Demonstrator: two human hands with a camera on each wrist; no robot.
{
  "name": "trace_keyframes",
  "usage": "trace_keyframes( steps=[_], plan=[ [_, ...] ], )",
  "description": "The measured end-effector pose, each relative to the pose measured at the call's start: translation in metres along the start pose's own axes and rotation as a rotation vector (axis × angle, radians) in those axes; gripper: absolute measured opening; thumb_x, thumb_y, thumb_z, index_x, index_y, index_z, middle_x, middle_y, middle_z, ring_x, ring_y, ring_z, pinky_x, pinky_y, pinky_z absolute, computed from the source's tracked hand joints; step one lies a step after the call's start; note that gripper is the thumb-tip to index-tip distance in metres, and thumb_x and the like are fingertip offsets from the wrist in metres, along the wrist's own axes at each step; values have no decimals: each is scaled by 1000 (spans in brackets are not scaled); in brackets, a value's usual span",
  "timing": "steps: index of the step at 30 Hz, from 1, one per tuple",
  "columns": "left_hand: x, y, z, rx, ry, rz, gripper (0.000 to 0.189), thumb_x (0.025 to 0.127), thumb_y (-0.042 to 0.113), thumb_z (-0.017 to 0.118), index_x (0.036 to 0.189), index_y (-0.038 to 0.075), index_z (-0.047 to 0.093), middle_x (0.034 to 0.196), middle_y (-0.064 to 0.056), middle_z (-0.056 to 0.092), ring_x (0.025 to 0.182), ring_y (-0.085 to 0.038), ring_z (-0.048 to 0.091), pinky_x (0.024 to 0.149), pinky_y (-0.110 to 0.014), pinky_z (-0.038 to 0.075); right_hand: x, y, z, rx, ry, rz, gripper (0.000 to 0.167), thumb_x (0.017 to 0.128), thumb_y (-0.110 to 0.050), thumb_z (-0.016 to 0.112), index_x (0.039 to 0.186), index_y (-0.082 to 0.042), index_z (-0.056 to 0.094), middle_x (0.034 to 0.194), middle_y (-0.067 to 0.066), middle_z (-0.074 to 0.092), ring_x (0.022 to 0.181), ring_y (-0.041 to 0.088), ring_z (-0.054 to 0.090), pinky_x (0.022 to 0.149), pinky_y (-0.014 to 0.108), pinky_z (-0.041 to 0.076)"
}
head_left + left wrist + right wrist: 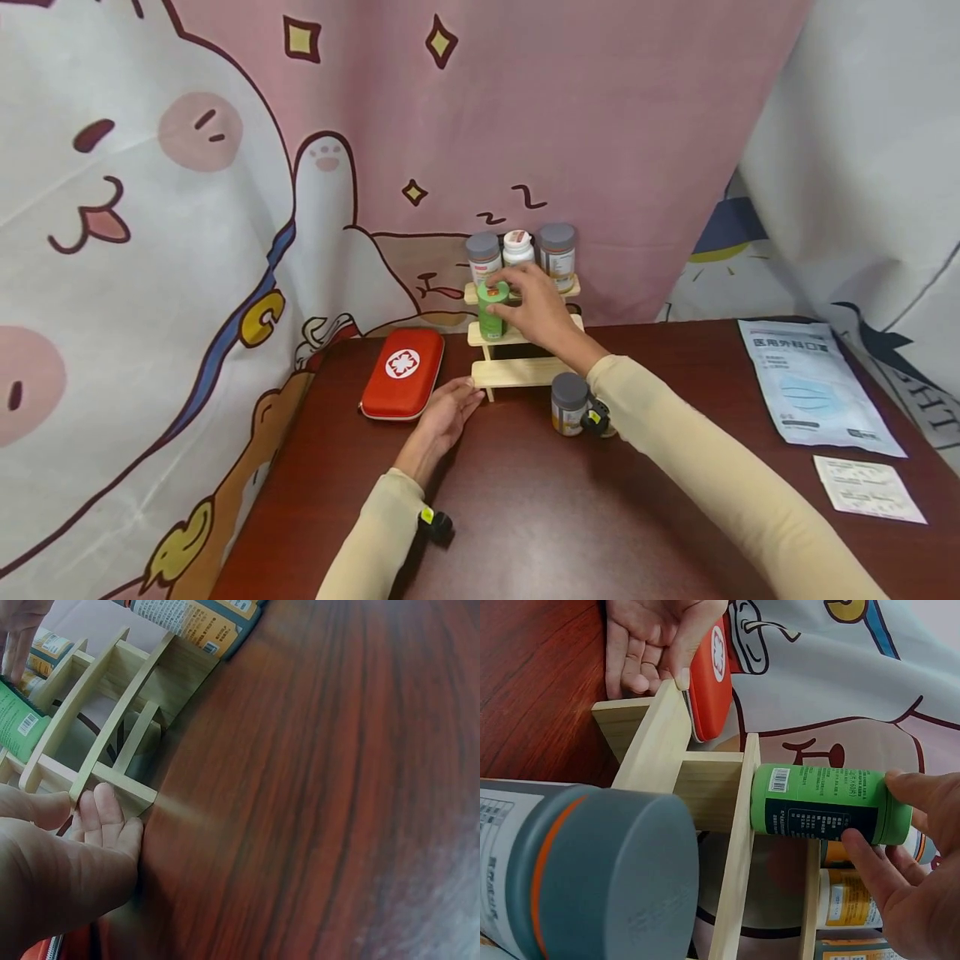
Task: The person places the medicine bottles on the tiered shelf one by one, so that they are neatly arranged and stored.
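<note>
A small three-tier wooden rack point(517, 372) stands near the back of the table. My right hand point(542, 310) pinches a green bottle point(814, 801) by its cap end, thumb and fingers on either side. That bottle is upright, its base at the left part of the middle tier. At the rack's lower left end, my left hand point(448, 410) grips the bottom tier, with the thumb point(37, 808) on one side and fingers curled on the other. On the top tier are two grey-lidded bottles point(557, 254) flanking a white bottle point(517, 248).
A grey-lidded bottle point(570, 406) stands in front of the rack, under my right forearm; something beside it is mostly hidden. A red first-aid case point(403, 375) lies at left. To the right are a mask packet point(817, 383) and a white blister pack point(868, 489).
</note>
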State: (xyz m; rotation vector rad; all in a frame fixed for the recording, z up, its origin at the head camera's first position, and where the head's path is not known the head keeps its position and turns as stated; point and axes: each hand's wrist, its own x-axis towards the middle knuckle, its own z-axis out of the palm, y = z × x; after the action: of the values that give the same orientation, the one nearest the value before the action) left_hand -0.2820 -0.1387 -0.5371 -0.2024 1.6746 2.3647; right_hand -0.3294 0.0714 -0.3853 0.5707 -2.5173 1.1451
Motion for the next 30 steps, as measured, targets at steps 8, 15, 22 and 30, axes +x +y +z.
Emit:
trace_keyframes(
  steps=[8,15,22,30],
  plan=[
    [1,1,-1,-8,-3,-14,9,109,5,53,114,6,60,89,3,68,88,-11,70,106,-31,58,2,-6,6,-15,-12,6,37,90,-18,86,125,-16,72,132,13,58,118,33,64,99,47,57],
    [1,1,-1,1,-8,-7,13,109,7,53,120,2,58,91,4,68,89,-10,70,115,-38,54,4,-7,11,-48,-18,-3,39,91,-13,84,128,-16,71,133,15,56,117,35,64,98,46,58],
    [-1,3,1,0,-11,-11,13,109,7,53,120,2,58,93,2,67,90,-11,70,120,-43,50,-1,-6,4,-62,-105,-7,58,91,-9,84,143,-20,62,140,17,54,121,36,63,101,49,57],
    [-4,3,1,-14,-20,-2,11,109,7,54,118,2,57,94,1,68,91,-11,71,123,-46,47,-22,2,-11,-61,-200,-12,81,91,-13,83,160,-27,43,145,19,53,127,36,63,96,46,63]
  ],
)
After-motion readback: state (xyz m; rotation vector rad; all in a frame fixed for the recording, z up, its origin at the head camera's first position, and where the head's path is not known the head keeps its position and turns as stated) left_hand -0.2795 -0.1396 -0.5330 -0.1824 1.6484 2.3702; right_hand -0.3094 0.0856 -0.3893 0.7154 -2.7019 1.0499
